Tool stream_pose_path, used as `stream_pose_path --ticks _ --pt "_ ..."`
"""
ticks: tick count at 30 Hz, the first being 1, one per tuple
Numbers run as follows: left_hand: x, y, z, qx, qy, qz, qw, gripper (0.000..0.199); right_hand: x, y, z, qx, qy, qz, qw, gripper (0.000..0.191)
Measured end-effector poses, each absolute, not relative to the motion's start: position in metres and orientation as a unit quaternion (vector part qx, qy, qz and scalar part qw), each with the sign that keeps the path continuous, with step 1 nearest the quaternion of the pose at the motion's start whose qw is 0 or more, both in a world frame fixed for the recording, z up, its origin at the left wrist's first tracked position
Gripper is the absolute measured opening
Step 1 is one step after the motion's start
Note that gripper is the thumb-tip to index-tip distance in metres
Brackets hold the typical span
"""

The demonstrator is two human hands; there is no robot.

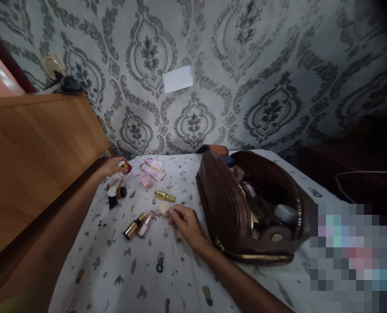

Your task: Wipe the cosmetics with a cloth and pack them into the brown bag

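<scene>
Small cream round item [164, 209], probably a compact or lidded pot, lying on the patterned bed sheet [167, 278]; the right hand [185, 221] rests beside it with fingertips [171, 213] touching its near edge, fingers curled but not closed around it. The left hand [113, 166], extended toward the wooden headboard [33, 161], is closed loosely on a small red-and-gold item [127, 167], apparently a lipstick or cap; how firm that grip is cannot be told.

Between the hands lie further cosmetics: a makeup brush [114, 193] with a dark container just beside it, a pink tube [152, 172], a pale pink pot [147, 181], a gold tube [164, 196], and, nearer the camera, a black-and-gold tube [134, 225] touching a slim pink bottle [147, 223]. All lie flat and are loosely scattered.

To the right stands a brown leather toiletry bag [226, 204], zip open, mouth facing right; a clear-lidded jar [285, 214] and other contents show inside, too dark to identify.

Step in hand, as judged: items are being handled one per hand beside the open bag, the right hand at the point of contact before a pick-up. The next move would call for the right fingers to close over the cream item's rim and lift it clear of the neighbouring gold tube. A blurred patch covers the lower right corner.
</scene>
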State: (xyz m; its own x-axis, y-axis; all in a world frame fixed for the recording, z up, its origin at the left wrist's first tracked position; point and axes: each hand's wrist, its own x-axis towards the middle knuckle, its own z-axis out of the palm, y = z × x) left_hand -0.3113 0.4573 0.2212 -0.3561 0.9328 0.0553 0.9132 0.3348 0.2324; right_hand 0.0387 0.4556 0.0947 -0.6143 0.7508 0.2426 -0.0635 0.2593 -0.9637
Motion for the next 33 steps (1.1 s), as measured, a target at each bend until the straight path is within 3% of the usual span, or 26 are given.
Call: stream_pose_path --ticks 4,10,14,20,24,33 --pt "-0.259 0.432 0.238 0.611 0.769 0.162 0.095 0.064 0.035 0.452 0.092 -0.243 -0.696 0.56 0.377 0.024" --pt "-0.139 0.39 0.218 0.674 0.701 0.147 0.184 0.054 0.036 0.44 0.092 -0.164 -0.743 0.489 0.427 0.073" --pt "-0.093 0.374 0.206 0.686 0.695 0.115 0.18 0.049 0.038 0.439 0.09 -0.143 -0.769 0.448 0.432 0.066" --pt "-0.062 0.364 0.189 0.657 0.737 0.142 0.069 0.048 0.035 0.44 0.091 -0.153 -0.752 0.447 0.459 0.048" --pt "-0.044 0.366 0.176 0.62 0.778 0.096 -0.025 0.045 0.034 0.439 0.089 -0.127 -0.759 0.461 0.442 0.035" --pt "-0.08 0.39 0.18 0.579 0.767 0.247 0.125 0.048 0.036 0.442 0.089 -0.084 -0.764 0.466 0.439 0.066"
